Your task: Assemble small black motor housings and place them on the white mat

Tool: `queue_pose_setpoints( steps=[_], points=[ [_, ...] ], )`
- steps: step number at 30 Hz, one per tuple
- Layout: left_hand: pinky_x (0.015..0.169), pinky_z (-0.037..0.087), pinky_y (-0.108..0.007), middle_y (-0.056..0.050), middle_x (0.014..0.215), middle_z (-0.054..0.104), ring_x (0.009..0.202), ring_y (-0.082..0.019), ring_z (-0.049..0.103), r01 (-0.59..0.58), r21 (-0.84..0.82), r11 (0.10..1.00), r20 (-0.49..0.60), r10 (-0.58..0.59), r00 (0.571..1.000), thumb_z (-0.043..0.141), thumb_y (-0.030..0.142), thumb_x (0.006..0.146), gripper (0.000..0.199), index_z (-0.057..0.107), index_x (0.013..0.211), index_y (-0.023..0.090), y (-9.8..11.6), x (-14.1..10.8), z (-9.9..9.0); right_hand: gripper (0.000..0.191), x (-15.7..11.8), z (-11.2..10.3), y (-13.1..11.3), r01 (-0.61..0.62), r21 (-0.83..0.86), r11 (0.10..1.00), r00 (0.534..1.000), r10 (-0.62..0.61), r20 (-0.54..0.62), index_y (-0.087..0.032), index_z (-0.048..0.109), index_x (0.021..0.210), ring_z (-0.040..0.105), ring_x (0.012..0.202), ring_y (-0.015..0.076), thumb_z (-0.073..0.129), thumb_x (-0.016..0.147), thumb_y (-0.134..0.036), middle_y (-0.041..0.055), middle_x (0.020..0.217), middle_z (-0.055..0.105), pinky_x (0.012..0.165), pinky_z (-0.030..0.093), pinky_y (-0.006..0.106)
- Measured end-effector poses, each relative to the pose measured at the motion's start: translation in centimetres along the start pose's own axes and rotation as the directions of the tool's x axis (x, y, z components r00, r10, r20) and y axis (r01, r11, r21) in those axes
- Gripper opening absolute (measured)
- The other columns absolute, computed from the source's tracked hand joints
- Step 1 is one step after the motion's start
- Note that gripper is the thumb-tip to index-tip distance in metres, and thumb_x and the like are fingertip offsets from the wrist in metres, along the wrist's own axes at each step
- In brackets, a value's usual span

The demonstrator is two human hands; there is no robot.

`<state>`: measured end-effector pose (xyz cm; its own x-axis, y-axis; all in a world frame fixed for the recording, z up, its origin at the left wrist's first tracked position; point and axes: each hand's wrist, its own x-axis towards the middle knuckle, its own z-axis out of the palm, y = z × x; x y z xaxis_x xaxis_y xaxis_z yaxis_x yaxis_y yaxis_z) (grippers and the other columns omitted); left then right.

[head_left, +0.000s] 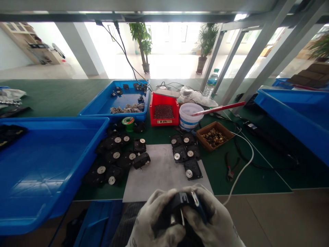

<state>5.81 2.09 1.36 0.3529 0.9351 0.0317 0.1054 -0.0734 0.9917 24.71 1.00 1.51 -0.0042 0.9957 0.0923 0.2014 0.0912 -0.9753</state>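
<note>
Along the counter's left side, a blue plastic tray (51,118) overhangs the front edge, and just right of it lie about eight black housings (110,175), seven silver discs showing and one housing tipped at the edge of a grey sheet (164,171). Below that sheet, at the counter's front edge, the left hand (154,216) and right hand (213,219), in white work gloves, are together, clamped on one more black housing (182,206) held off the counter, a thin metal pin (182,218) sticking out. Five housings (186,157) sit along the sheet's right edge, then a brown tray (221,125) of brass rings, pliers (230,166) and a white cable (246,164). The likeliest trouble seems a slip: smooth gloves could lose the housing past the edge, finger pressure could bend the pin, and the cable could snag a sleeve.
</note>
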Motion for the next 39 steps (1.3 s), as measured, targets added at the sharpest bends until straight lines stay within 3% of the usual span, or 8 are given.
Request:
queue_pose_setpoints(
  steps=[5,10,16,22,27,30,36,39],
  points=[
    [0.087,0.059,-0.033,-0.008,0.109,0.073,0.099,-0.027,0.072,0.127,0.019,0.992,-0.029,-0.126,0.992,0.070,0.038,0.090,0.039,0.075,0.126,0.025,0.4,1.3,0.2,0.024,0.7,1.3,1.9,-0.103,0.029,0.994,0.988,0.105,-0.112,-0.023,0.074,0.098,0.072,0.086,0.0219,0.066,0.096,-0.046,0.0050,0.092,0.074,0.081,0.057,0.029],
    [0.099,0.057,-0.041,-0.012,0.117,0.078,0.114,-0.034,0.071,0.246,-0.143,0.959,-0.110,-0.262,0.959,0.068,0.040,0.089,0.037,0.075,0.117,0.018,-0.3,2.7,0.7,0.042,2.6,1.1,1.7,-0.351,0.175,0.920,0.935,0.336,0.110,-0.018,0.074,0.099,0.071,0.088,0.0258,0.073,0.088,-0.059,0.0071,0.092,0.076,0.079,0.058,0.033],
    [0.096,0.058,-0.039,-0.011,0.116,0.077,0.113,-0.033,0.071,0.265,-0.158,0.951,-0.151,-0.288,0.945,0.072,0.033,0.083,0.046,0.069,0.126,0.017,-0.7,2.6,1.1,0.045,2.4,1.1,2.2,-0.338,0.247,0.908,0.941,0.334,0.058,-0.018,0.076,0.107,0.071,0.095,0.0271,0.079,0.085,-0.057,0.0069,0.098,0.078,0.085,0.056,0.034],
    [0.092,0.059,-0.036,-0.010,0.114,0.077,0.108,-0.030,0.072,0.279,-0.394,0.876,-0.153,-0.362,0.920,0.079,0.033,0.080,0.057,0.063,0.133,0.019,-0.9,2.1,1.0,0.057,1.8,0.8,2.0,-0.391,0.338,0.856,0.908,0.418,-0.007,-0.019,0.075,0.108,0.071,0.097,0.0294,0.080,0.079,-0.067,0.0075,0.096,0.077,0.087,0.056,0.037],
    [0.092,0.057,-0.034,-0.007,0.122,0.074,0.110,-0.029,0.071,0.310,-0.238,0.920,0.120,-0.289,0.950,0.075,0.021,0.075,0.066,0.066,0.140,0.023,-0.2,2.5,-1.2,0.049,2.2,-0.6,-0.3,-0.428,0.258,0.866,0.903,0.418,0.096,-0.019,0.076,0.101,0.070,0.086,0.0243,0.090,0.070,-0.054,0.0042,0.090,0.075,0.076,0.055,0.032],
    [0.102,0.054,-0.037,-0.007,0.126,0.072,0.117,-0.029,0.068,0.232,-0.121,0.965,0.080,-0.224,0.971,0.076,0.020,0.077,0.075,0.057,0.149,0.027,0.2,2.8,-1.3,0.048,2.4,-0.5,-0.8,-0.442,0.285,0.851,0.897,0.412,0.160,-0.018,0.077,0.100,0.070,0.085,0.0230,0.094,0.065,-0.047,0.0034,0.089,0.076,0.077,0.055,0.030],
    [0.111,0.052,-0.042,-0.012,0.141,0.068,0.132,-0.033,0.063,0.250,-0.413,0.876,0.052,-0.251,0.967,0.074,0.039,0.090,0.058,0.056,0.142,0.022,-0.8,1.9,1.1,0.058,1.9,0.6,0.0,-0.403,0.436,0.805,0.904,0.425,0.051,-0.019,0.076,0.105,0.071,0.089,0.0245,0.090,0.070,-0.063,0.0056,0.091,0.077,0.080,0.057,0.032],
    [0.112,0.052,-0.044,-0.013,0.140,0.068,0.129,-0.034,0.064,0.219,-0.353,0.910,0.022,-0.226,0.974,0.075,0.047,0.091,0.058,0.057,0.141,0.022,-1.2,1.4,1.3,0.057,1.7,0.6,0.1,-0.428,0.390,0.815,0.901,0.417,0.119,-0.019,0.078,0.104,0.072,0.089,0.0256,0.090,0.069,-0.064,0.0060,0.090,0.078,0.079,0.057,0.033]
  ],
)
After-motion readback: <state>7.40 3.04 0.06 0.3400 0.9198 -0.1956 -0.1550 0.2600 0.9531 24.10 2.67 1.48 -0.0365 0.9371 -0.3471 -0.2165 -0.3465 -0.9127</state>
